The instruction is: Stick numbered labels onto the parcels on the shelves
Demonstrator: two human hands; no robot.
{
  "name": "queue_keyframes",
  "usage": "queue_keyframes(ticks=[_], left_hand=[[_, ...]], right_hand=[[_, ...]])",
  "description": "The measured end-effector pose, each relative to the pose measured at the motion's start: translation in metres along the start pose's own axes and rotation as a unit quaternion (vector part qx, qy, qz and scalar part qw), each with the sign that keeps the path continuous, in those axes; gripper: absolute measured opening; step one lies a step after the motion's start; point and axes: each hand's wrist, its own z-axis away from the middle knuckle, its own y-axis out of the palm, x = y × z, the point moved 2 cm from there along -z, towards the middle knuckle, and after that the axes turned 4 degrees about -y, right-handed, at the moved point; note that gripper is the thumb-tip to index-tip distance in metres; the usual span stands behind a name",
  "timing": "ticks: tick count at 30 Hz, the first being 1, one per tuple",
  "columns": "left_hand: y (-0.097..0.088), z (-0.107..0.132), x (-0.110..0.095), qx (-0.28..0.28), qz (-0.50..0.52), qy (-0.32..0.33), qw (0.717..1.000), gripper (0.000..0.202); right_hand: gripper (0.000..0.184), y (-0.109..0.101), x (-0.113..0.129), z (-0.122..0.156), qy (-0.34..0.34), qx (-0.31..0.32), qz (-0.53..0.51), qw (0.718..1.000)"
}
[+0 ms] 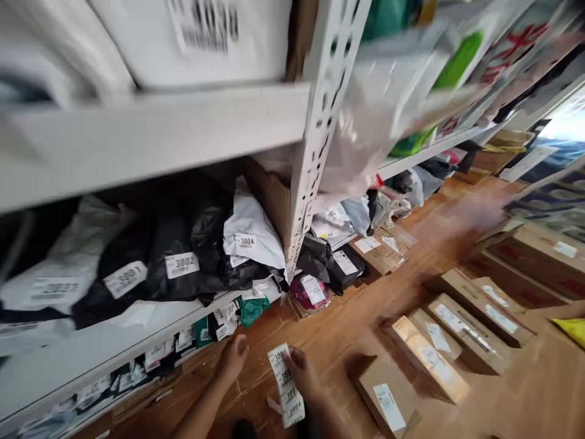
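At bottom centre, the right hand (305, 373) pinches the label strip (289, 393), better by its edge for reading; left hand (234, 355) half curled, contents unclear

On my left I have a white metal rack (256, 113), its thick upper beam (137, 131) blurred and close to me. Below it, the back of the rack sinks into shadow above a white lower shelf (46, 366). 1 white post (320, 134), punched with dark slots, looks tilted from where I am. Past it, another white shelf edge (420, 157) slants away to the upper right. The floor (331, 335) below me is brown, wood-toned and faintly shiny. Bright bluish-white light (571, 119) glares at the far right, its source unclear to me.
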Motion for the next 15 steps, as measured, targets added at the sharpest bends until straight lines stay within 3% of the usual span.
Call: queue_keyframes(ticks=[3,6,9,12,15], left_hand=[[0.044,-0.068,0.027,-0.04,0.003,0.009,0.999,0.023],[0.071,-0.102,0.046,-0.091,0.009,0.03,0.995,0.031],[0.076,-0.107,0.056,-0.164,-0.015,0.078,0.983,0.037],[0.067,-0.104,0.054,-0.229,-0.166,0.199,0.938,0.039],[0.061,-0.108,0.05,-0.132,-0.31,0.345,0.876,0.049]], right_hand=[[0.054,0.003,-0.047,-0.069,-0.008,0.027,-0.013,1.0],[0.054,0.016,-0.095,-0.125,-0.021,0.051,-0.031,0.998],[0.051,0.029,-0.134,-0.167,-0.043,0.071,-0.053,0.995],[0.051,0.04,-0.166,-0.201,-0.064,0.092,-0.065,0.992],[0.055,0.051,-0.192,-0.226,-0.091,0.09,-0.075,0.989]])
